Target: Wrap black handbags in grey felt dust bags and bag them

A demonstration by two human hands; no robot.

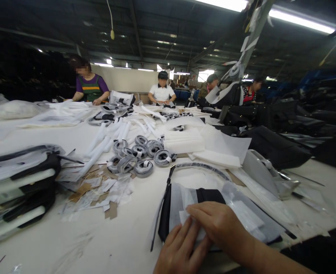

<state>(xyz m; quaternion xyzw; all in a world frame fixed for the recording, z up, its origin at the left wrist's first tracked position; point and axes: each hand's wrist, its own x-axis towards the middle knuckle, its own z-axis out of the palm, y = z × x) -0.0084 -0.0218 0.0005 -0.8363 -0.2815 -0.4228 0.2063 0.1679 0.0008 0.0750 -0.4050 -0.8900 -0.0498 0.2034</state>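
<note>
A black handbag lies on the table in front of me, largely covered with white wrapping paper. Its wrapped handle arches away at the back, and a thin strap with a metal clip hangs along the left side. My left hand rests on the front of the bag, fingers stretched out over the paper. Beside and partly over it, my right hand is closed, fingertips pinching the white paper. The hands hide the middle of the bag.
Rolled straps sit in a cluster beyond the bag. Paper scraps lie left of centre, with more wrapped bags at the left edge. White foam sheets and a black bag lie further back. Several people work across the table.
</note>
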